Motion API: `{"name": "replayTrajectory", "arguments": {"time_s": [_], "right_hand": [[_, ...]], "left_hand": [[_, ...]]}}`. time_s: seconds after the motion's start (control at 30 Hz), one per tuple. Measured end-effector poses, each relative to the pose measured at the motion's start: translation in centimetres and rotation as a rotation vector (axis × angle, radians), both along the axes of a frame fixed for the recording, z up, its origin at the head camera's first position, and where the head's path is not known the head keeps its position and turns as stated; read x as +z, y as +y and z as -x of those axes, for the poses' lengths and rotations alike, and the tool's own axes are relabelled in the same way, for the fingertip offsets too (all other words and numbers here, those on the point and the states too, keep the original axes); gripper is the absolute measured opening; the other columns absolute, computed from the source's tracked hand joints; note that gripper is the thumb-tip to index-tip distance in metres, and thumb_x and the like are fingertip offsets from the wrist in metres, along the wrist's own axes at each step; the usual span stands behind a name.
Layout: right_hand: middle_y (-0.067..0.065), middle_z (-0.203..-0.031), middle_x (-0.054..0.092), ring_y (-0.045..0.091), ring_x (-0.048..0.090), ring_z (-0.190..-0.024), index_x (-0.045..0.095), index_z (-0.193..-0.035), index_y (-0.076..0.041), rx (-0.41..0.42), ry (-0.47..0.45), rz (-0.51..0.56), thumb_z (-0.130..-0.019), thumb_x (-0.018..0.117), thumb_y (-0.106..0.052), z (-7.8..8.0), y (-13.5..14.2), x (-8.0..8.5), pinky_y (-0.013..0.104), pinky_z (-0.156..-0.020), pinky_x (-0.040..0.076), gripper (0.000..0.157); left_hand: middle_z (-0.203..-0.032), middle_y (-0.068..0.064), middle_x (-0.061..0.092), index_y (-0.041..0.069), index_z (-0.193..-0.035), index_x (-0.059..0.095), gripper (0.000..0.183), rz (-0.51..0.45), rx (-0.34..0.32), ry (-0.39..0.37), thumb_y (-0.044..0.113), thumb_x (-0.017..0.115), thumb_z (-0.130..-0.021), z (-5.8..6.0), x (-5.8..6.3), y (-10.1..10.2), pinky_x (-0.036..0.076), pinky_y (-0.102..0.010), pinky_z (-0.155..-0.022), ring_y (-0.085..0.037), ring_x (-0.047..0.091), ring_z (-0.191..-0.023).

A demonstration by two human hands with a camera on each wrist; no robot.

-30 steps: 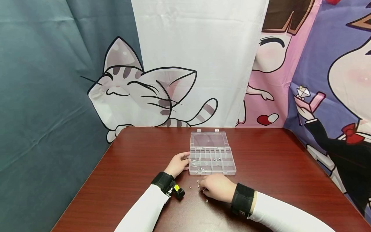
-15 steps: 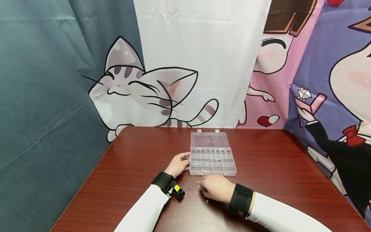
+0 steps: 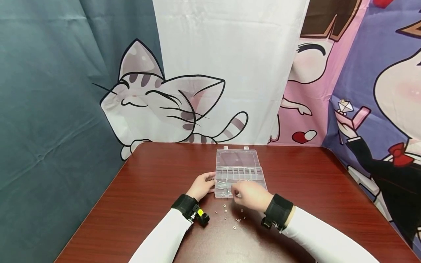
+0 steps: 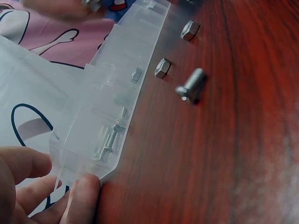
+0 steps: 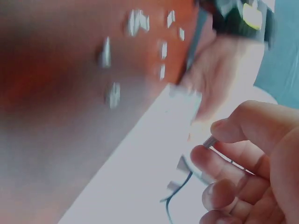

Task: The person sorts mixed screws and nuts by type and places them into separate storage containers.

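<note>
A short threaded screw (image 5: 210, 141) was pinched between the thumb and forefinger of the right hand (image 3: 251, 195), its remaining fingers loosely bent. The screw was held over the near part of a clear plastic box (image 3: 243, 171); whether the box was touched by that hand could not be told. The left front corner of the box was gripped by the left hand (image 3: 200, 187), with the thumb laid against the front wall and the fingers set along the side. Longer screws (image 3: 222, 185) were contained in compartments at the left of the box. The lid (image 3: 238, 159) was folded open at the box's far side. On the near side of the box, several hexagonal nuts (image 4: 162, 68) and small loose screws (image 4: 190, 85) were scattered over a reddish-brown desk (image 3: 148, 190). Black straps (image 3: 278, 212) were worn on both wrists over white sleeves (image 3: 329, 237). Beyond the box, a cloth backdrop was printed with a smiling cartoon cat (image 3: 144, 120).
</note>
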State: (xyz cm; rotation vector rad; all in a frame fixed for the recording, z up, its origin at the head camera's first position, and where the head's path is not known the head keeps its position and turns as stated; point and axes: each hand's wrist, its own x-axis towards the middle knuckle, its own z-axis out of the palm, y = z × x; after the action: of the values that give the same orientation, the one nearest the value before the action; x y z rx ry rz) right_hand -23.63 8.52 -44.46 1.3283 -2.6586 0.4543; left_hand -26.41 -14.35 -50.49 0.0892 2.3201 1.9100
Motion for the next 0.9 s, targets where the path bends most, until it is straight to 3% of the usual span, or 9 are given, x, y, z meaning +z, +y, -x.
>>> {"name": "replayTrajectory", "arguments": {"time_s": [0.23, 0.37, 0.5, 0.73, 0.9], "right_hand": [[-0.008, -0.071, 0.056, 0.008, 0.051, -0.064, 0.060, -0.075, -0.015, -0.192, 0.001, 0.016, -0.079, 0.072, -0.007, 4.3, 2.2, -0.6, 0.029, -0.059, 0.047, 0.015], [-0.008, -0.066, 0.052, 0.010, 0.047, -0.060, 0.057, -0.072, -0.015, -0.246, -0.033, 0.011, -0.078, 0.073, -0.005, 5.8, 2.9, -1.2, 0.028, -0.055, 0.042, 0.019], [-0.008, -0.067, 0.053, 0.009, 0.047, -0.061, 0.058, -0.073, -0.016, -0.259, -0.053, -0.009, -0.079, 0.073, -0.007, 6.4, 3.1, -1.7, 0.027, -0.056, 0.042, 0.018], [-0.004, -0.073, 0.061, 0.011, 0.053, -0.064, 0.065, -0.081, -0.012, -0.272, -0.046, -0.027, -0.081, 0.073, -0.007, 6.4, 3.1, -1.6, 0.030, -0.060, 0.049, 0.009], [0.000, -0.079, 0.067, 0.013, 0.058, -0.068, 0.070, -0.087, -0.008, -0.278, -0.044, -0.034, -0.082, 0.073, -0.008, 6.3, 3.1, -1.6, 0.033, -0.064, 0.052, 0.007]], "left_hand": [[-0.140, -0.025, 0.052, -0.002, -0.144, 0.048, 0.046, 0.027, 0.001, -0.009, 0.008, 0.055, -0.100, -0.1, -0.2, -0.1, 0.059, -0.036, -0.083, -0.034, 0.060, -0.117], [-0.138, -0.026, 0.053, -0.004, -0.144, 0.047, 0.046, 0.027, 0.003, -0.004, 0.007, 0.055, -0.100, 0.0, -0.1, -0.1, 0.059, -0.037, -0.083, -0.034, 0.061, -0.116], [-0.139, -0.029, 0.051, -0.007, -0.144, 0.045, 0.046, 0.020, -0.002, -0.006, 0.005, 0.053, -0.100, -0.3, 0.5, 0.1, 0.059, -0.039, -0.084, -0.038, 0.060, -0.117], [-0.138, -0.033, 0.049, -0.010, -0.143, 0.044, 0.046, 0.015, -0.020, -0.008, 0.002, 0.052, -0.100, -2.1, 3.3, 0.4, 0.059, -0.038, -0.085, -0.042, 0.057, -0.120], [-0.137, -0.033, 0.050, -0.012, -0.143, 0.043, 0.046, 0.016, -0.021, 0.005, 0.002, 0.052, -0.100, -2.3, 3.6, 0.4, 0.059, -0.038, -0.084, -0.042, 0.058, -0.117]]}}
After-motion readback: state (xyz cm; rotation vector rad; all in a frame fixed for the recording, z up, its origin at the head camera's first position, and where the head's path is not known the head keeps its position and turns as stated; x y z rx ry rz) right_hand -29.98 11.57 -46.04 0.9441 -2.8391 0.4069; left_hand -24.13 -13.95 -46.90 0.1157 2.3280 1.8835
